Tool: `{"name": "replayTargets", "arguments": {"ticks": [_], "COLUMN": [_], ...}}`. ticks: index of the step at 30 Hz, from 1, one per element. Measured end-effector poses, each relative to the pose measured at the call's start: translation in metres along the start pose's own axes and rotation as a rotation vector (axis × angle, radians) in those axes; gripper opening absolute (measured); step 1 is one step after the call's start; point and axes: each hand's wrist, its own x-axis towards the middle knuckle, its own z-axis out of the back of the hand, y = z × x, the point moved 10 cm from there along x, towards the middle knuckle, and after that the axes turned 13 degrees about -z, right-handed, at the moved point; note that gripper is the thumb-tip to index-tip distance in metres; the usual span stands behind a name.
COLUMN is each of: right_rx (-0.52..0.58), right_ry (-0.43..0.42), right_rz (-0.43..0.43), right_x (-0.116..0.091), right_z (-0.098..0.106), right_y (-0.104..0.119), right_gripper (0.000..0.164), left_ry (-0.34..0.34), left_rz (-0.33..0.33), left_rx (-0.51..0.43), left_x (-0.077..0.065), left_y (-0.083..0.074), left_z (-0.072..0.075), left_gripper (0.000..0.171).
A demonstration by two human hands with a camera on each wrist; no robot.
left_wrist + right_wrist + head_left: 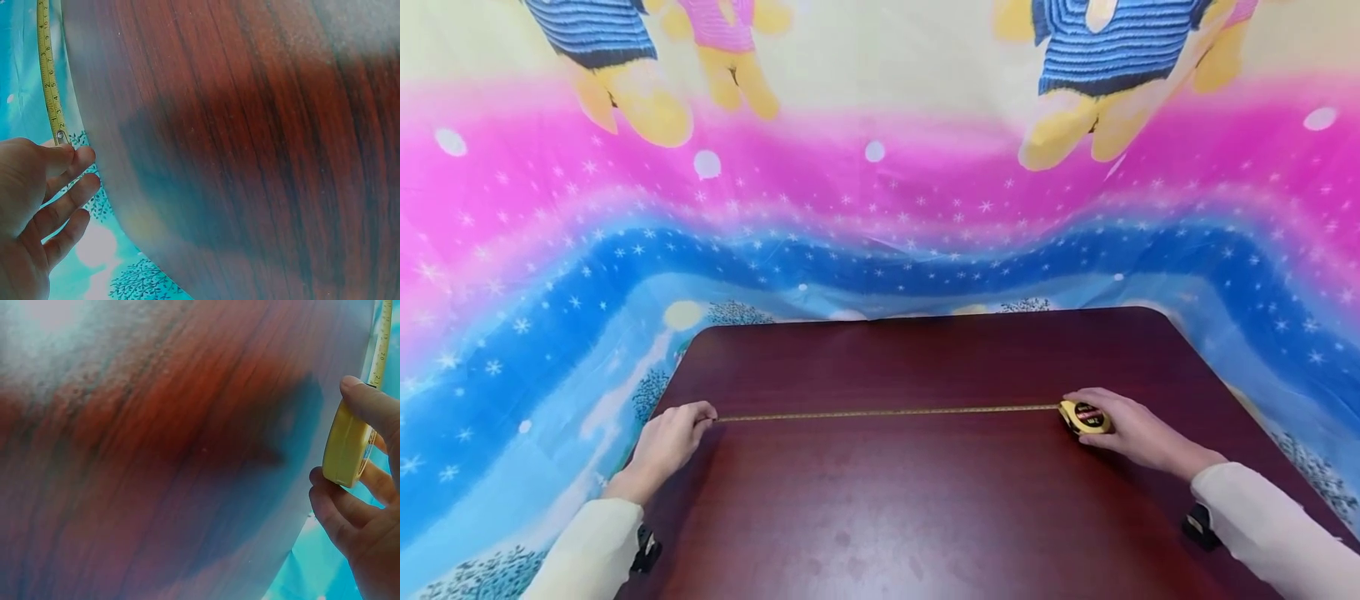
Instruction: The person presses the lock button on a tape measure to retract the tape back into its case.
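A yellow tape measure with a dark round label is held in my right hand, thumb and fingers around its case. Its yellow blade stretches nearly straight across to my left hand. There, thumb and forefinger pinch the metal end of the blade, while the other fingers are loosely bent. Printed numbers run along the blade in the left wrist view. Both wrist views show the tape held above the table; part of the case is hidden behind my right fingers.
Below the hands spreads a dark red-brown wooden table with rounded far corners. A patterned cloth with pink and blue bands, snowflakes and bears hangs behind it and around its sides. Dark bands sit on the wrists over pale sleeves.
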Motion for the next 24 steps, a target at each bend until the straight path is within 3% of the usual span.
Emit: {"name": "replayTargets", "arguments": {"ticks": [24], "right_rx": [0.028], "right_ry": [-0.011], "right_rz": [0.003], "right_x": [0.002], "right_z": [-0.006], "right_y": [0.012], "right_gripper": [0.063], "left_ry": [-0.020], "left_rz": [0.009], "left_rx": [0.026], "left_x": [0.005], "left_y": [-0.007], "left_z": [-0.004], "left_gripper": [0.008]}}
